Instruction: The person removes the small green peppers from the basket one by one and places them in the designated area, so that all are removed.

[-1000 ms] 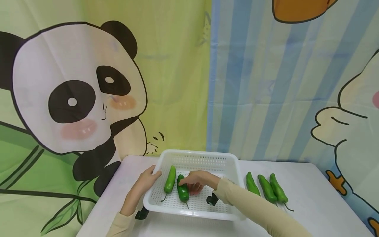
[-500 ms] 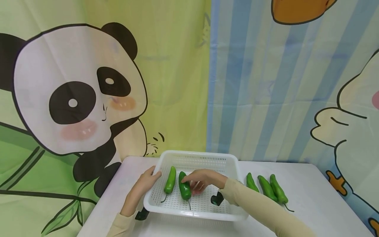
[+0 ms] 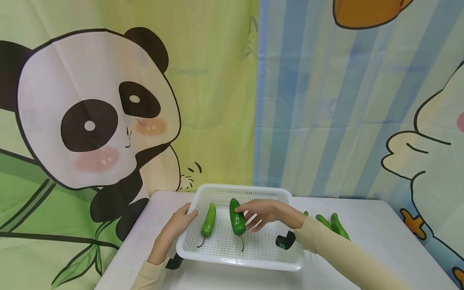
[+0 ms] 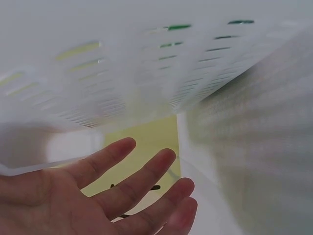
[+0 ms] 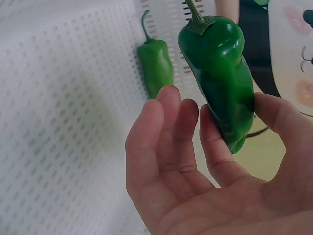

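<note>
A dark green pepper [image 3: 237, 217] is pinched between the thumb and index finger of my right hand [image 3: 262, 212], above the white plastic basket [image 3: 264, 265]. In the right wrist view this pepper [image 5: 220, 68] has its stem at the top, and the other fingers curl beside it without touching it. A lighter green pepper [image 3: 208, 220] lies in the basket's left part. My left hand [image 3: 180, 221] holds the basket's left rim, thumb over the edge. From the left wrist, the fingers [image 4: 142, 186] extend loosely below the slotted wall outside.
On the white table [image 3: 384, 241], right of the basket, lie several green peppers [image 3: 339, 226], partly hidden by the right sleeve [image 3: 337, 249]. A curtain with a printed panda [image 3: 101, 112] hangs behind the table.
My right hand has lifted the dark green pepper off the basket floor and moved it right, away from the lighter one. The left hand stays at the rim.
</note>
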The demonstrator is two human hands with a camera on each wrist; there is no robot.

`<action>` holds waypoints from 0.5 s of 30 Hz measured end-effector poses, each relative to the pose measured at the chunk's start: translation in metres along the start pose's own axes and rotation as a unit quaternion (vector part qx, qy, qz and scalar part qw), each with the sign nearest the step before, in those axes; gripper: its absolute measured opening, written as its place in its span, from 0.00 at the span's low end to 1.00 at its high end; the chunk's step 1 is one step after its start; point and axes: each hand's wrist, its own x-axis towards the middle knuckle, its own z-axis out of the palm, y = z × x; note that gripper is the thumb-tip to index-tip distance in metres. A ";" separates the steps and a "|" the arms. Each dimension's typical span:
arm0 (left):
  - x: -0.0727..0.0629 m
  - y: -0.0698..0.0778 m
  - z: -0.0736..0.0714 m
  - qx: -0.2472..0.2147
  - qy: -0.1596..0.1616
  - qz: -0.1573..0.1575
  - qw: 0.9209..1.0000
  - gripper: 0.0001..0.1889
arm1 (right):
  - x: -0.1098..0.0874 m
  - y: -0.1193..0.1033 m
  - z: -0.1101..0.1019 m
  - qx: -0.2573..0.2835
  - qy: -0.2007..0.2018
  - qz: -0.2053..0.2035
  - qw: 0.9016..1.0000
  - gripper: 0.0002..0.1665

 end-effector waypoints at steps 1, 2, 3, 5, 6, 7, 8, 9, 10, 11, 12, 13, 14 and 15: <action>0.001 -0.001 0.000 0.001 0.000 0.000 1.000 0.25 | -0.004 0.001 -0.003 0.003 0.002 -0.005 1.000 0.24; 0.001 -0.001 0.000 0.001 -0.001 0.000 1.000 0.25 | -0.008 0.001 -0.007 0.006 0.003 -0.008 1.000 0.25; 0.001 -0.001 0.000 0.000 -0.001 -0.002 1.000 0.25 | -0.011 0.001 -0.010 0.008 0.005 -0.011 1.000 0.25; 0.002 -0.002 0.000 -0.001 -0.001 -0.004 1.000 0.26 | -0.017 0.003 -0.015 0.011 0.007 -0.014 1.000 0.25; 0.003 -0.003 0.000 -0.003 -0.001 -0.003 1.000 0.26 | -0.020 0.004 -0.017 0.010 0.010 -0.013 1.000 0.25; 0.003 -0.004 0.000 -0.003 -0.002 -0.003 1.000 0.26 | -0.022 0.005 -0.019 0.011 0.014 -0.013 1.000 0.25; 0.003 -0.004 0.000 -0.004 -0.003 -0.003 1.000 0.26 | -0.025 0.007 -0.021 0.013 0.017 -0.013 1.000 0.24; 0.004 -0.004 0.000 -0.005 -0.003 -0.004 1.000 0.26 | -0.028 0.009 -0.023 0.013 0.021 -0.014 1.000 0.24; 0.004 -0.004 0.001 -0.005 -0.003 -0.004 1.000 0.26 | -0.031 0.010 -0.024 0.014 0.025 -0.015 0.999 0.24; 0.004 -0.004 0.001 -0.006 -0.004 -0.004 1.000 0.26 | -0.033 0.012 -0.025 0.014 0.028 -0.016 0.999 0.24; 0.003 -0.004 0.001 -0.006 -0.005 -0.004 1.000 0.26 | -0.036 0.014 -0.027 0.016 0.031 -0.017 0.999 0.24; 0.003 -0.003 0.001 -0.007 -0.005 -0.005 1.000 0.26 | -0.039 0.016 -0.028 0.017 0.033 -0.019 0.999 0.24; 0.003 -0.003 0.001 -0.008 -0.006 -0.006 1.000 0.26 | -0.041 0.017 -0.030 0.019 0.034 -0.020 0.999 0.24; 0.003 -0.003 0.001 -0.008 -0.006 -0.007 1.000 0.26 | -0.042 0.019 -0.032 0.021 0.036 -0.020 0.999 0.24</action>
